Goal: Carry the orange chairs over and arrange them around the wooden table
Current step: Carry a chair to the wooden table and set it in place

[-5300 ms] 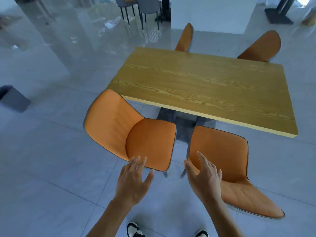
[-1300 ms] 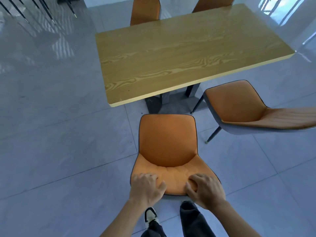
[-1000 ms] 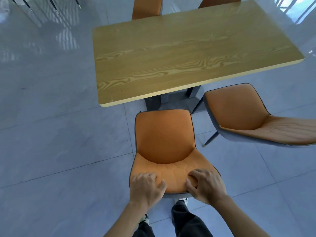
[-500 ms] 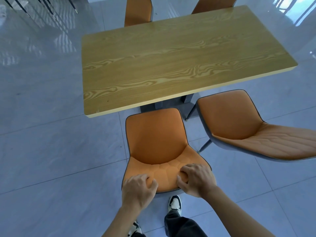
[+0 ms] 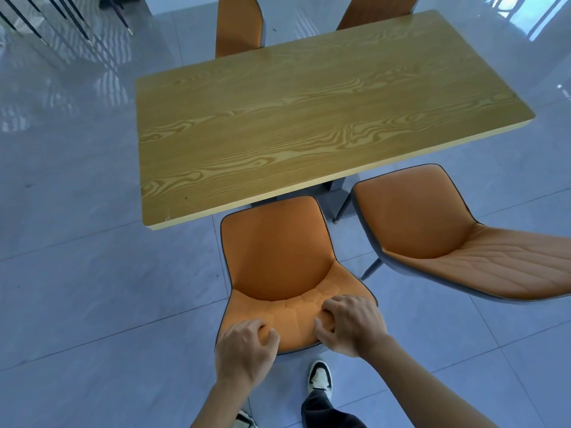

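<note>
Head view looks down on a rectangular wooden desk (image 5: 309, 118) with pale yellow grain, standing on a glossy grey tiled floor (image 5: 92, 288). Directly below the camera, an orange upholstered chair with dark piping (image 5: 278, 257) faces the desk's near long edge, its seat front just at that edge and its backrest top nearest the person. Both hands are curled over that backrest top: the left hand (image 5: 245, 350) grips the left part of the rim, fingers bent over the padding and thumb on the near side, while the right hand (image 5: 352, 325) clasps the right part the same way, its fingers dug into the quilted cushion. The two hands are near each other with a strip of orange padding between them.

Just beside this chair, to the right, a second orange padded chair (image 5: 448, 236) stands at an angle, its seat front near the desk's edge and its backrest running out of the picture. Beyond the desk's far edge, two more orange chair backs show, one at the left (image 5: 238, 26) and one at the right (image 5: 377, 10). A black-and-white sneaker (image 5: 320, 378) and a dark trouser leg (image 5: 324, 412) appear below the held chair.
</note>
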{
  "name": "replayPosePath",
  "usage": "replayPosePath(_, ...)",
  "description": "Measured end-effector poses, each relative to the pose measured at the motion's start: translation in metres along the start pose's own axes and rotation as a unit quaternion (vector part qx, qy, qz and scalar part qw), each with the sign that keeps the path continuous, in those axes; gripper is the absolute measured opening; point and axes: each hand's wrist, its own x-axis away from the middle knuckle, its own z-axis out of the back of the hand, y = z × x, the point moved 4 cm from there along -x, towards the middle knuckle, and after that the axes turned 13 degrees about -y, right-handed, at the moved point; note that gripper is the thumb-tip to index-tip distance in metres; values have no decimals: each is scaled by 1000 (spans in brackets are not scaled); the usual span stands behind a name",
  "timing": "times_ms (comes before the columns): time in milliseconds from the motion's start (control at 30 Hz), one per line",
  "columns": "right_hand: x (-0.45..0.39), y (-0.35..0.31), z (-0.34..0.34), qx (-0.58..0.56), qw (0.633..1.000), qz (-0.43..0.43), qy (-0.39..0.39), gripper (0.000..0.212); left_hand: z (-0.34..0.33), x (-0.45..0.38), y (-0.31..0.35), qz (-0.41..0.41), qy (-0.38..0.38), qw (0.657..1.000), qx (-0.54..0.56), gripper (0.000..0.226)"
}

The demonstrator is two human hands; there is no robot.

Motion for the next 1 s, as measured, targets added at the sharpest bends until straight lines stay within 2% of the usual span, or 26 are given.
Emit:
replayPosePath(300, -10, 3, 3, -3, 1000, -8, -1, 46, 4, -11, 0, 17, -10, 1000, -18, 61)
replayPosePath(433, -9, 2, 3, -8, 999, -38, 3, 45, 7, -10, 5, 14, -23, 999, -20, 61)
replayPosePath(500, -5, 0, 3, -15, 999, -50, 13, 42, 8, -2, 8, 10, -12, 999, -32, 58)
replayPosePath(600, 0, -5, 3, -15, 998, -62, 26, 41, 8, 12, 7, -4, 4, 998, -61, 67)
replayPosePath(700, 8, -9, 1, 24, 993, -113, 14, 50, 4, 28, 4, -25, -28, 995, -92, 75)
replayPosePath(767, 17, -16, -1, 50, 987, -152, 4, 55, 1, 40, -6, -36, -68, 995, -64, 74)
replayPosePath(833, 26, -27, -5, 54, 980, -191, -15, 53, 2, 54, -19, -54, -120, 991, -33, 81)
replayPosePath(900, 32, -40, -7, 11, 973, -227, -37, 49, 9, 71, -34, -63, -144, 987, -20, 85)
replayPosePath(1000, 41, -74, -3, -66, 963, -250, -75, 52, 30, 99, -60, -38, -125, 991, 1, 67)
